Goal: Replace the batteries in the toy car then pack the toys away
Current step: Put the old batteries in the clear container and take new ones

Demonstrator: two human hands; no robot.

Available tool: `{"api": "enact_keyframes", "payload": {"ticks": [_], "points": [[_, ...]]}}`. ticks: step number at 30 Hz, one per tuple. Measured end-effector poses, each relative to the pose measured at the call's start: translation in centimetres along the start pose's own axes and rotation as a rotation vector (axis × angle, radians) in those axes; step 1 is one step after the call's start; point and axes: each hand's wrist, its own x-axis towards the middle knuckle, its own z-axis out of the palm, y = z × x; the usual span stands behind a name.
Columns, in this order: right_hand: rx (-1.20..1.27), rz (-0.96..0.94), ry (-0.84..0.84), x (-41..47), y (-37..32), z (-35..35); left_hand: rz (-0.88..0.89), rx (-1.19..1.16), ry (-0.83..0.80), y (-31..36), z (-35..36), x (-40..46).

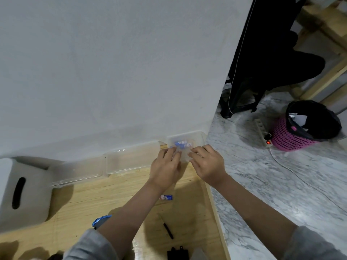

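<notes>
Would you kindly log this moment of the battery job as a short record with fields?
surface: wooden table against a white wall
left hand: left hand at the small clear box, fingers on its near edge
right hand: right hand on the same box, fingers curled at its front
box contents: blue-and-white batteries
loose battery: single battery lying on the table, beside the left forearm
tool: black screwdriver near the table's front
floor: pink bin

A pale wooden tabletop [105, 196] carries clear plastic boxes [129, 160] along its far edge, a white slotted container [24, 192] at left, a blue-and-white battery [166, 197] and a black screwdriver [167, 230] nearer.
</notes>
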Motion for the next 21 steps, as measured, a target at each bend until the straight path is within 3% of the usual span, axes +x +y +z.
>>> {"api": "enact_keyframes", "payload": {"ticks": [6,13,17,21], "points": [[-0.032,0.049,0.016,-0.8,-0.6,0.5,0.009,0.007,-0.010,-0.1,-0.3,-0.3],[-0.159,0.135,-0.191,-0.7,-2.8,-0.9,-0.072,-0.253,-0.127,-1.0,-1.9,-2.4],[-0.133,0.136,-0.231,-2.1,-5.3,-1.1,-0.152,-0.413,0.012,-2.1,-2.7,-7.0],[-0.001,0.044,-0.312,-3.1,-8.4,-0.3,-0.288,-0.417,0.128,-3.4,-3.0,-12.7]]}}
